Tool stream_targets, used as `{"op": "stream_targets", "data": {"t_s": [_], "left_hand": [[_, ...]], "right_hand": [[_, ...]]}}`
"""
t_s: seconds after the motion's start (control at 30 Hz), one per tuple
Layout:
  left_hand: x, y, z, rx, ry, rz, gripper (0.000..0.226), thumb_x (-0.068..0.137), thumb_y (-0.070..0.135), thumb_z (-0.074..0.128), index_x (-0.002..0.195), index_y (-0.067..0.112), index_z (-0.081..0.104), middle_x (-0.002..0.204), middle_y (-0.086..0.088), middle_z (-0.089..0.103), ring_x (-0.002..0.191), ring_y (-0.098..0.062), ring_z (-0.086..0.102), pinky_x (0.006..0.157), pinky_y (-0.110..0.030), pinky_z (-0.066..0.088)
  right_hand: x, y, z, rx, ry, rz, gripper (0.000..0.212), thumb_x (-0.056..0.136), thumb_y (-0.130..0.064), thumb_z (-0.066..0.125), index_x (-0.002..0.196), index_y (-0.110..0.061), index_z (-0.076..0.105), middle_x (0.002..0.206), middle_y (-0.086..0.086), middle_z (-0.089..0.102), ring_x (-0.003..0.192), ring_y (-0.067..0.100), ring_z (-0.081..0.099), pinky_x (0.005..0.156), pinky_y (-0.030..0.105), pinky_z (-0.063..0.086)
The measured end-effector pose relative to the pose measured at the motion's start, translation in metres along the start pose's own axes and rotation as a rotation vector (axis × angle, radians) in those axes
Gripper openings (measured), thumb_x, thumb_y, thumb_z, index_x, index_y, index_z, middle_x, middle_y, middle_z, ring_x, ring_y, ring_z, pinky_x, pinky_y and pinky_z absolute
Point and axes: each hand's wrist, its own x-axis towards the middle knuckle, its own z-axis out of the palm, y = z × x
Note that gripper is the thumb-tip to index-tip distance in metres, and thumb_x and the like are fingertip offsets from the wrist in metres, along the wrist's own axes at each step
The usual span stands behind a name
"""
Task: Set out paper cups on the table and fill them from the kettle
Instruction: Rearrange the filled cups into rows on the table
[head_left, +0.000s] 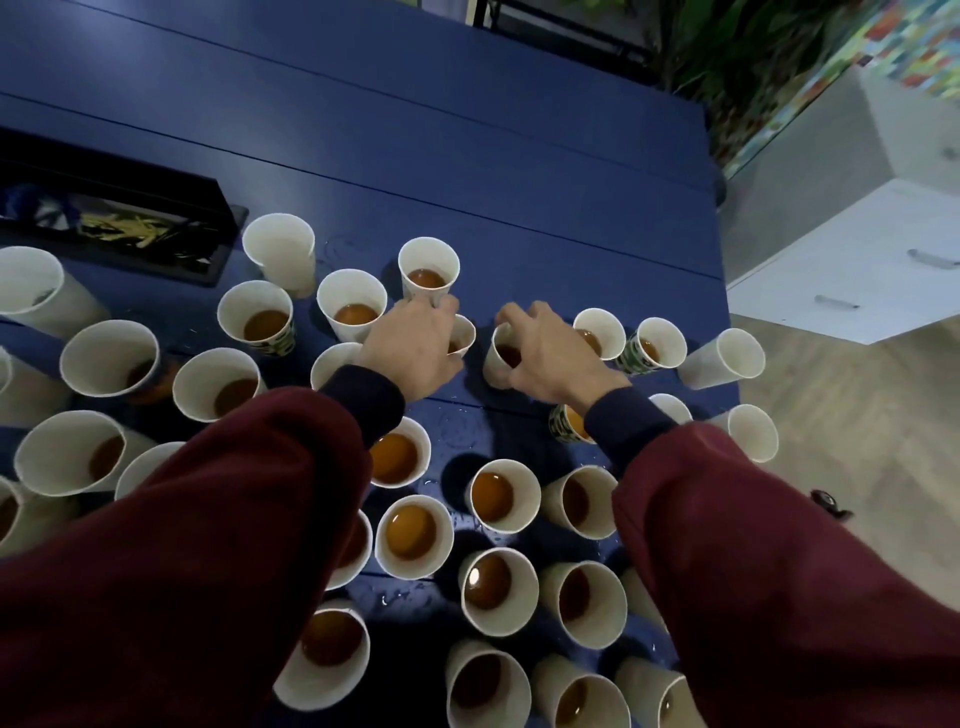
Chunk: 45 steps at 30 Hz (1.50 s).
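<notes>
Several white paper cups stand on the dark blue table (467, 171), most holding brown liquid. My left hand (413, 348) grips a filled cup (464, 335) near the table's middle, with its fingertips close to another filled cup (428, 270) behind. My right hand (550, 353) curls round a filled cup (501, 356) just to the right. An empty cup (280, 249) stands at the back left. No kettle is in view. My dark red sleeves cover parts of the nearer cups.
A black tray (130, 218) with yellowish items lies at the back left. Water drops dot the table between the cups. The table's right edge runs near the cups (727, 358); beyond it are wood floor and a white drawer unit (857, 270).
</notes>
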Motion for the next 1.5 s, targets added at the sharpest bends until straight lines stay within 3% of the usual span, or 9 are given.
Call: {"op": "stream_targets", "data": {"t_s": [0.37, 0.63, 0.77, 0.9, 1.0, 1.07, 1.33, 1.43, 1.5], "left_hand": [[-0.020, -0.002, -0.006, -0.026, 0.077, 0.011, 0.053, 0.086, 0.039, 0.071, 0.128, 0.014, 0.049, 0.127, -0.015, 0.057, 0.105, -0.036, 0.061, 0.084, -0.045, 0.054], [-0.024, 0.002, -0.016, -0.092, 0.101, 0.015, 0.050, 0.087, 0.038, 0.070, 0.128, 0.017, 0.052, 0.126, -0.012, 0.060, 0.109, -0.033, 0.061, 0.091, -0.044, 0.054], [-0.018, 0.007, -0.024, -0.104, 0.118, 0.030, 0.046, 0.087, 0.040, 0.068, 0.124, 0.014, 0.055, 0.122, -0.014, 0.059, 0.106, -0.035, 0.061, 0.086, -0.042, 0.050], [-0.012, 0.023, -0.036, -0.139, 0.152, 0.053, 0.045, 0.087, 0.042, 0.065, 0.121, 0.015, 0.055, 0.115, -0.011, 0.059, 0.100, -0.035, 0.061, 0.083, -0.044, 0.050], [-0.009, 0.037, -0.042, -0.151, 0.206, 0.086, 0.046, 0.089, 0.045, 0.063, 0.122, 0.014, 0.054, 0.111, -0.011, 0.059, 0.101, -0.031, 0.060, 0.081, -0.039, 0.046], [-0.005, 0.041, -0.044, -0.176, 0.211, 0.101, 0.049, 0.089, 0.044, 0.063, 0.124, 0.012, 0.053, 0.114, -0.012, 0.059, 0.104, -0.032, 0.059, 0.085, -0.040, 0.047], [0.020, 0.033, -0.037, -0.567, 0.103, 0.035, 0.049, 0.099, 0.037, 0.048, 0.142, 0.015, 0.041, 0.129, -0.010, 0.059, 0.119, -0.028, 0.054, 0.103, -0.043, 0.042], [0.028, 0.025, -0.032, -0.624, 0.098, 0.024, 0.048, 0.098, 0.035, 0.052, 0.141, 0.016, 0.042, 0.124, -0.006, 0.060, 0.113, -0.024, 0.058, 0.102, -0.042, 0.046], [0.032, 0.019, -0.031, -0.558, 0.167, 0.016, 0.049, 0.096, 0.033, 0.058, 0.140, 0.015, 0.044, 0.127, -0.007, 0.057, 0.116, -0.023, 0.056, 0.103, -0.036, 0.044]], "right_hand": [[-0.052, -0.007, 0.032, 0.036, 0.017, 0.060, 0.059, 0.084, -0.035, 0.077, 0.130, -0.017, 0.045, 0.122, 0.014, 0.048, 0.102, 0.038, 0.060, 0.081, 0.038, 0.045], [-0.053, -0.005, 0.028, 0.160, 0.001, 0.127, 0.080, 0.079, -0.057, 0.078, 0.136, -0.014, 0.043, 0.130, 0.014, 0.047, 0.113, 0.034, 0.056, 0.092, 0.039, 0.046], [-0.049, -0.003, 0.011, 0.240, 0.142, 0.084, 0.087, 0.080, -0.055, 0.078, 0.145, -0.012, 0.041, 0.140, 0.012, 0.044, 0.124, 0.029, 0.051, 0.100, 0.037, 0.042], [-0.032, -0.009, -0.007, 0.360, 0.196, 0.013, 0.087, 0.076, -0.047, 0.084, 0.144, -0.013, 0.042, 0.136, 0.006, 0.054, 0.105, 0.024, 0.064, 0.093, 0.036, 0.049], [-0.021, -0.012, -0.017, 0.446, 0.222, -0.031, 0.083, 0.072, -0.030, 0.089, 0.140, -0.017, 0.044, 0.110, -0.002, 0.065, 0.090, 0.018, 0.062, 0.075, 0.024, 0.044], [-0.014, -0.010, -0.018, 0.459, 0.249, -0.063, 0.078, 0.072, -0.023, 0.087, 0.137, -0.018, 0.046, 0.099, -0.002, 0.068, 0.089, 0.019, 0.064, 0.077, 0.030, 0.049], [0.010, 0.005, -0.014, 0.303, 0.290, -0.098, 0.058, 0.076, -0.039, 0.081, 0.121, -0.016, 0.052, 0.099, -0.001, 0.068, 0.090, 0.026, 0.062, 0.074, 0.039, 0.046], [0.021, 0.011, -0.009, 0.230, 0.316, -0.049, 0.044, 0.077, -0.040, 0.077, 0.101, -0.020, 0.047, 0.094, 0.000, 0.065, 0.082, 0.027, 0.058, 0.065, 0.035, 0.034], [0.027, 0.013, -0.007, 0.199, 0.297, -0.005, 0.044, 0.077, -0.039, 0.076, 0.105, -0.018, 0.048, 0.098, 0.004, 0.065, 0.085, 0.029, 0.056, 0.068, 0.035, 0.033]]}}
